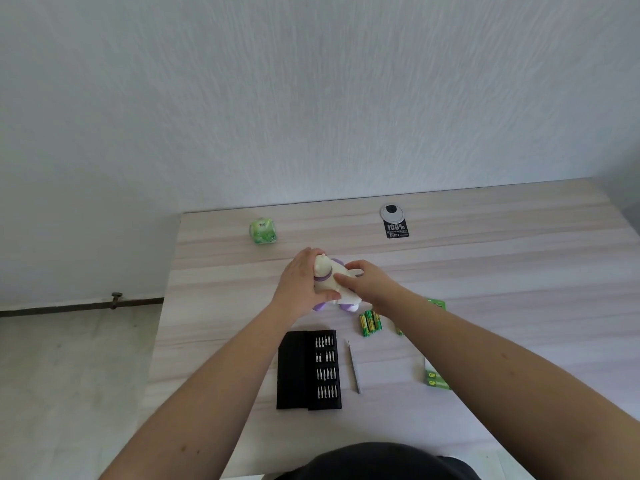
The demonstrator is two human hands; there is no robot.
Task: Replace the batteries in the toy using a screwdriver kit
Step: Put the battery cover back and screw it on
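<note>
Gripping the toy (330, 282) from both sides, the hands hold it on the counter (485, 271), past the kit (309, 370). The left hand (298, 289) wraps its head end, fingers curled over the far side. The right hand (367, 280) rests on the body, fingers (346, 279) laid close together across it. The toy's long axis runs away from the person, purple feet nearest. Judgement: the battery cover is not visible and probably faces down, so turning the toy over comes first; both hands are equally placed for that.

The kit lies open, bits in rows, directly below the hands. A slim driver (354, 367) lies just beside it, right side. Loose batteries (370, 322) sit near the toy's feet, close to the right forearm; a careless sweep could scatter them. A battery pack (435, 375) lies partly under that arm. A green packet (262, 231) stands well apart.
</note>
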